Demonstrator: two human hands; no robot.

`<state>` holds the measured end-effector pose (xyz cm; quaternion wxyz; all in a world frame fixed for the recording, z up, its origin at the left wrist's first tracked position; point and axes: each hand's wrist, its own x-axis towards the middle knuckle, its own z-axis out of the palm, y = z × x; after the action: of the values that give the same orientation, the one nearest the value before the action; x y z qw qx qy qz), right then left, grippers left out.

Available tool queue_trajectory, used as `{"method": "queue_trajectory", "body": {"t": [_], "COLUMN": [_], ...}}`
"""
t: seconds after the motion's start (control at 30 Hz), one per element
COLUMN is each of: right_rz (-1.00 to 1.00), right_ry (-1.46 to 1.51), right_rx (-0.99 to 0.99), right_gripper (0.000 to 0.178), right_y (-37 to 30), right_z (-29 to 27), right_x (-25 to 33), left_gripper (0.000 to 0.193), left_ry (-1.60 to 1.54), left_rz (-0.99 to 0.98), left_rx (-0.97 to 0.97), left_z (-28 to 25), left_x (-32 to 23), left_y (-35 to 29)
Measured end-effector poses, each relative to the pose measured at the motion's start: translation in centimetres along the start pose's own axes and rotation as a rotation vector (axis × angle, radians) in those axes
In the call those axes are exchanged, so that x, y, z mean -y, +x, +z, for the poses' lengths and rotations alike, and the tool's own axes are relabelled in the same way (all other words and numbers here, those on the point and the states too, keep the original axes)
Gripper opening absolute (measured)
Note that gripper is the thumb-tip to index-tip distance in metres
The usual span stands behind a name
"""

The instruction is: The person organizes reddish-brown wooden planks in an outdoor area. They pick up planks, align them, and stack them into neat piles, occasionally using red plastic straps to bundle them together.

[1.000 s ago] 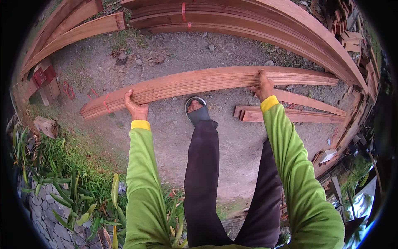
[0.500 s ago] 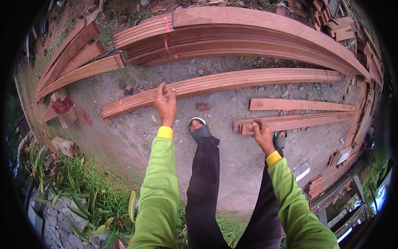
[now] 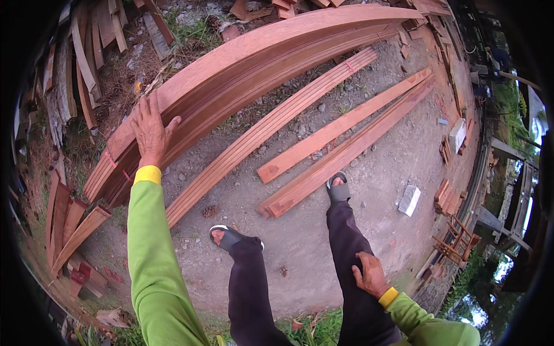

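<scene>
My left hand (image 3: 151,130), fingers spread, lies over the near-left part of the top reddish-brown plank (image 3: 231,56) on a tall stack; whether it presses on the wood I cannot tell. Red ties (image 3: 118,167) mark that stack's left end. My right hand (image 3: 370,274) hangs beside my right thigh, fingers loosely apart and holding nothing. Between the stack and my feet lies a long flat bundle of thin planks (image 3: 262,135). Closer to my right foot are a single plank (image 3: 346,124) and a pair of planks laid together (image 3: 352,147).
Crossed planks (image 3: 81,236) lean at the left, beside a red object (image 3: 81,273). Old boards (image 3: 83,57) are heaped at the far left. A pale block (image 3: 409,200), small wood pieces (image 3: 447,196) and a wooden frame (image 3: 457,241) sit on the right. Grass edges the ground behind my feet.
The view has turned, so the planks now slant up to the right. My left hand went from above the flat bundle to the tall stack; my right hand left the short planks for my thigh.
</scene>
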<state>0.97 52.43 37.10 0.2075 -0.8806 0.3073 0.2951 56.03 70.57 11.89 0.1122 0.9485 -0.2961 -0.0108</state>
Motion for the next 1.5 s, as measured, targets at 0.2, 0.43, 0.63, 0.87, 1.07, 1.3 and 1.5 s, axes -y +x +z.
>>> {"method": "queue_trajectory", "body": {"t": [0.2,0.43,0.63,0.87,1.07,1.3,1.5], "right_rz": [0.072,0.104,0.145,0.112,0.116,0.100,0.093], "right_ry": [-0.084,-0.079,-0.107,-0.120,-0.102,-0.099,-0.104], "right_rx": [0.063,0.054,0.093,0.124,0.126,0.145,0.190], "right_gripper": [0.037,0.035,0.034,0.034,0.034,0.033,0.032], "right_y": [-1.1,-0.7,-0.1,0.7,0.5,0.9,1.1], "right_z": [1.9,2.1,2.0,2.0,2.4,2.1,2.1], "right_x": [-1.7,-1.9,-0.6,0.4,0.3,0.0,-0.5], "left_gripper": [0.080,0.074,0.047,0.031,0.067,0.075,0.087], "left_ry": [0.356,0.227,0.286,0.372,0.405,0.239,0.121], "left_rz": [-0.127,-0.002,-0.140,-0.087,-0.053,0.067,-0.103], "left_rx": [0.172,0.248,0.152,0.054,-0.087,0.346,0.245], "left_z": [1.6,3.9,4.3,4.4,4.2,6.9,8.0], "left_x": [-2.7,3.7,6.5,8.7,6.4,2.3,0.1], "left_y": [2.5,6.7,11.7,12.3,8.6,-2.5,-5.1]}}
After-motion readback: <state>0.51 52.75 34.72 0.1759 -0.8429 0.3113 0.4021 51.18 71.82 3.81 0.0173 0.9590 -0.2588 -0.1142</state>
